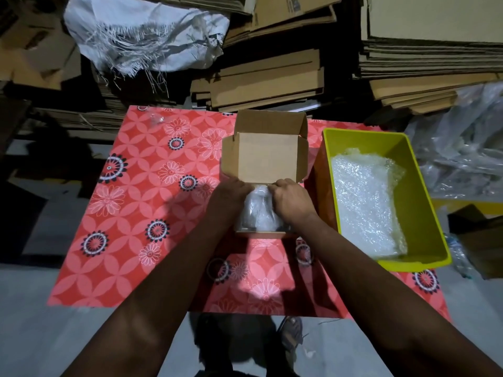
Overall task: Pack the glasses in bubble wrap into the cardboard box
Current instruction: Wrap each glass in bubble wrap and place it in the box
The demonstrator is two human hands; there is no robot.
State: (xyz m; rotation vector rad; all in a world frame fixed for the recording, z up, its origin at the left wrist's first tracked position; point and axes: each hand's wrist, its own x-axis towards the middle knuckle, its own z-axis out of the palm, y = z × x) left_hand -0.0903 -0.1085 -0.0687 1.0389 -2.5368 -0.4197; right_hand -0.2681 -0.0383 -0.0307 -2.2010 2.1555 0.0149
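Note:
A small brown cardboard box (pixel 268 156) stands open on the red flowered table, its lid flap raised at the far side. Inside its near half lies a glass wrapped in bubble wrap (pixel 258 213). My left hand (pixel 231 195) presses on the bundle's left side. My right hand (pixel 291 198) grips its right side and top. Both hands are closed on the wrap, and they hide much of the bundle.
A yellow-green plastic bin (pixel 416 191) with bubble wrap sheets (pixel 364 202) sits right beside the box. Stacks of flat cardboard (pixel 266 83) and a white woven sack (pixel 147 34) stand behind the table. Clear plastic bags (pixel 468 148) lie at far right.

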